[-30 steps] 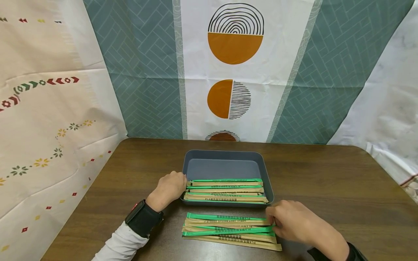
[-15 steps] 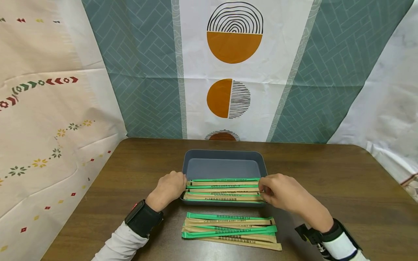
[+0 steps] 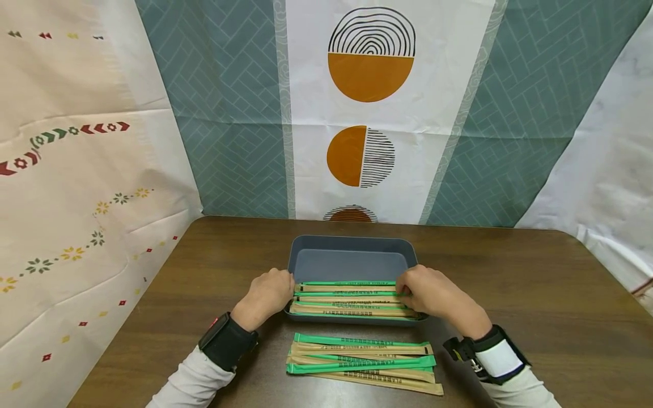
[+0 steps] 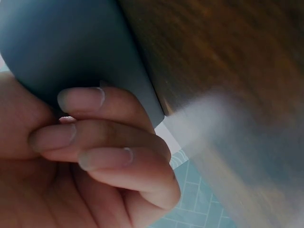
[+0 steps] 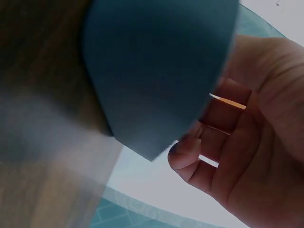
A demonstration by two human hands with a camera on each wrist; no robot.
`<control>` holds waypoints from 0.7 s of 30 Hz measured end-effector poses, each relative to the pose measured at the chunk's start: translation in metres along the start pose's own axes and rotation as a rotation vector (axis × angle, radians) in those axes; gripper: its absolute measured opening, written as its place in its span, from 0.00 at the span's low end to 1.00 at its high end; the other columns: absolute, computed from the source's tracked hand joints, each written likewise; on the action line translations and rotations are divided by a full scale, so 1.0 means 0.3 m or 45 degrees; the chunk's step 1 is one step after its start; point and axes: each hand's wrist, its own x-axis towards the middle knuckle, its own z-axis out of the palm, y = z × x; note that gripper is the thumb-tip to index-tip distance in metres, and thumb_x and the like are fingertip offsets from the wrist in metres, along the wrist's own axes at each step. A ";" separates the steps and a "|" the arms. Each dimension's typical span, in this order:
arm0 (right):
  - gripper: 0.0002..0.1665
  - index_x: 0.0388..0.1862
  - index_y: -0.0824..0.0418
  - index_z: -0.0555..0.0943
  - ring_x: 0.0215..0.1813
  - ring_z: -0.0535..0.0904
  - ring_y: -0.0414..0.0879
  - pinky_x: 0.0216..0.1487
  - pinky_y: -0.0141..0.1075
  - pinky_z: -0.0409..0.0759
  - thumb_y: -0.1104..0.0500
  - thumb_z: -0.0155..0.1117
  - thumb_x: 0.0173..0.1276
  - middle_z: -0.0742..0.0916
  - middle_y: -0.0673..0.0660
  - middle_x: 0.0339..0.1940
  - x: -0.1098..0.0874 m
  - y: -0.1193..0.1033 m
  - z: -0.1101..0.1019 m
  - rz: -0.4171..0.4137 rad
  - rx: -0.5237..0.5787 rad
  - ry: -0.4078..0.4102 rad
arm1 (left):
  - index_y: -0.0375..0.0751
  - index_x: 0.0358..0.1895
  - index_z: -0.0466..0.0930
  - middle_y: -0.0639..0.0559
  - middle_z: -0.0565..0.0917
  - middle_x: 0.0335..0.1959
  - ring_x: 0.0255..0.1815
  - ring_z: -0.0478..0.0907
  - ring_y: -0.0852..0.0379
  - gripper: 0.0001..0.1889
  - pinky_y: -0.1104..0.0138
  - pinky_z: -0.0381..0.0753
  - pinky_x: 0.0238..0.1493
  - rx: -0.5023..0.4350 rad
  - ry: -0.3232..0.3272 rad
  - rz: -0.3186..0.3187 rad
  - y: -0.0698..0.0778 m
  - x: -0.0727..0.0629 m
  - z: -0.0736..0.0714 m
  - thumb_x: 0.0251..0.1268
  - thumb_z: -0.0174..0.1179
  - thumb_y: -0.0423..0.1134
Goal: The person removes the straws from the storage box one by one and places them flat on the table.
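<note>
A dark grey tray (image 3: pixel 352 264) stands on the table, its front half lined with green and tan slim wrapped straws (image 3: pixel 347 302) lying side by side. My left hand (image 3: pixel 268 296) grips the tray's left rim; in the left wrist view its curled fingers (image 4: pixel 109 102) lie against the tray wall (image 4: pixel 71 42). My right hand (image 3: pixel 433 290) reaches over the right rim, fingertips at the straws' right ends. In the right wrist view the tray wall (image 5: pixel 156 66) hides its front fingertips, so I cannot tell whether they pinch a straw.
In front of the tray lies a loose pile of green and tan wrapped straws (image 3: pixel 362 362), some slightly askew. The brown wooden table (image 3: pixel 510 283) extends to both sides. Patterned cloths (image 3: pixel 229 113) hang behind and at the sides.
My right hand has gone from the right end of the loose pile up to the tray, then slightly left over the straws' ends. My left hand has kept its grip on the rim.
</note>
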 end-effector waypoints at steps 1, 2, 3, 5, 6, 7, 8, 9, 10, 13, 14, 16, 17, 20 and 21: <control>0.13 0.22 0.55 0.78 0.23 0.62 0.36 0.22 0.30 0.60 0.70 0.70 0.57 0.72 0.43 0.20 0.001 0.000 0.005 0.006 0.001 -0.007 | 0.44 0.13 0.67 0.53 0.56 0.09 0.08 0.56 0.59 0.25 0.70 0.52 0.12 0.004 -0.001 0.004 0.000 -0.001 0.001 0.76 0.47 0.34; 0.16 0.19 0.54 0.75 0.22 0.59 0.37 0.22 0.30 0.58 0.71 0.70 0.57 0.68 0.43 0.18 0.002 -0.001 0.010 0.015 -0.001 -0.010 | 0.44 0.13 0.68 0.53 0.56 0.09 0.08 0.56 0.59 0.25 0.71 0.52 0.12 0.008 -0.002 0.004 0.000 -0.001 0.002 0.76 0.48 0.34; 0.19 0.18 0.54 0.72 0.22 0.57 0.37 0.22 0.30 0.56 0.71 0.70 0.57 0.64 0.44 0.18 0.003 -0.002 0.014 0.023 -0.007 -0.013 | 0.44 0.13 0.68 0.53 0.56 0.09 0.08 0.56 0.59 0.25 0.71 0.52 0.12 0.014 -0.006 0.001 0.001 0.001 0.002 0.76 0.48 0.34; 0.22 0.16 0.54 0.69 0.22 0.54 0.38 0.23 0.31 0.54 0.70 0.69 0.57 0.60 0.45 0.18 0.005 -0.007 0.020 0.042 -0.035 -0.019 | 0.44 0.13 0.69 0.53 0.56 0.09 0.08 0.56 0.59 0.25 0.71 0.52 0.12 0.020 -0.014 -0.003 0.001 0.003 0.001 0.76 0.48 0.34; 0.23 0.15 0.54 0.68 0.21 0.54 0.38 0.23 0.31 0.53 0.70 0.69 0.58 0.59 0.45 0.18 0.006 -0.010 0.022 0.054 -0.042 -0.023 | 0.44 0.13 0.69 0.53 0.56 0.09 0.08 0.56 0.59 0.25 0.70 0.52 0.12 0.017 -0.019 -0.008 0.002 0.004 0.001 0.76 0.48 0.34; 0.23 0.15 0.54 0.67 0.21 0.53 0.38 0.23 0.31 0.53 0.70 0.69 0.58 0.58 0.45 0.17 0.008 -0.012 0.024 0.062 -0.051 -0.025 | 0.44 0.13 0.69 0.53 0.56 0.09 0.08 0.56 0.59 0.25 0.70 0.52 0.12 0.011 -0.024 -0.017 0.002 0.006 0.001 0.76 0.47 0.34; 0.24 0.14 0.53 0.65 0.21 0.53 0.38 0.23 0.31 0.53 0.70 0.69 0.58 0.58 0.45 0.17 0.009 -0.012 0.026 0.067 -0.066 -0.024 | 0.44 0.13 0.69 0.53 0.56 0.09 0.08 0.56 0.59 0.25 0.70 0.52 0.13 0.007 -0.027 -0.025 0.002 0.007 0.000 0.76 0.47 0.35; 0.25 0.14 0.53 0.65 0.21 0.53 0.38 0.23 0.31 0.53 0.69 0.69 0.59 0.58 0.45 0.17 0.010 -0.013 0.028 0.064 -0.081 -0.021 | 0.44 0.12 0.69 0.53 0.56 0.09 0.08 0.56 0.59 0.25 0.70 0.52 0.12 0.003 -0.029 -0.030 0.002 0.008 0.001 0.76 0.47 0.35; 0.26 0.13 0.53 0.64 0.21 0.52 0.38 0.23 0.31 0.53 0.69 0.69 0.59 0.57 0.46 0.17 0.010 -0.013 0.031 0.061 -0.093 -0.017 | 0.44 0.12 0.69 0.53 0.56 0.09 0.08 0.56 0.59 0.25 0.70 0.53 0.12 -0.001 -0.032 -0.036 0.002 0.009 0.001 0.76 0.47 0.35; 0.27 0.13 0.52 0.62 0.21 0.53 0.38 0.23 0.31 0.53 0.68 0.70 0.57 0.58 0.45 0.17 0.010 -0.010 0.037 0.040 -0.126 0.006 | 0.44 0.13 0.69 0.53 0.57 0.09 0.09 0.56 0.59 0.25 0.70 0.53 0.13 -0.005 -0.042 -0.047 0.002 0.010 0.001 0.76 0.47 0.35; 0.28 0.12 0.52 0.62 0.21 0.52 0.38 0.23 0.31 0.53 0.68 0.70 0.57 0.57 0.45 0.17 0.010 -0.009 0.038 0.032 -0.135 0.014 | 0.44 0.13 0.69 0.53 0.57 0.09 0.09 0.56 0.59 0.25 0.70 0.53 0.13 -0.002 -0.041 -0.045 0.002 0.010 0.001 0.76 0.47 0.35; 0.28 0.12 0.52 0.62 0.21 0.52 0.38 0.23 0.31 0.53 0.68 0.70 0.56 0.57 0.45 0.17 0.009 -0.006 0.041 0.018 -0.142 0.026 | 0.44 0.13 0.69 0.53 0.57 0.09 0.09 0.56 0.59 0.25 0.70 0.53 0.13 0.004 -0.039 -0.041 0.002 0.009 0.000 0.76 0.47 0.35; 0.28 0.12 0.51 0.62 0.21 0.52 0.38 0.23 0.31 0.53 0.69 0.69 0.56 0.58 0.44 0.17 0.008 -0.005 0.041 0.015 -0.142 0.031 | 0.44 0.14 0.69 0.52 0.57 0.09 0.09 0.57 0.59 0.24 0.70 0.53 0.13 0.002 -0.040 -0.042 0.003 0.008 -0.001 0.76 0.47 0.35; 0.28 0.12 0.52 0.60 0.21 0.50 0.38 0.23 0.32 0.51 0.71 0.67 0.56 0.56 0.45 0.17 0.009 -0.002 0.041 0.006 -0.134 0.036 | 0.44 0.14 0.69 0.52 0.57 0.09 0.09 0.57 0.59 0.24 0.70 0.53 0.13 -0.001 -0.031 -0.040 0.002 0.009 -0.001 0.76 0.47 0.35; 0.27 0.12 0.51 0.61 0.21 0.51 0.38 0.23 0.32 0.52 0.71 0.67 0.56 0.57 0.45 0.17 0.008 0.000 0.040 -0.009 -0.139 0.044 | 0.44 0.14 0.68 0.52 0.57 0.09 0.09 0.57 0.59 0.24 0.70 0.53 0.13 -0.006 -0.029 -0.042 0.001 0.010 0.000 0.76 0.47 0.35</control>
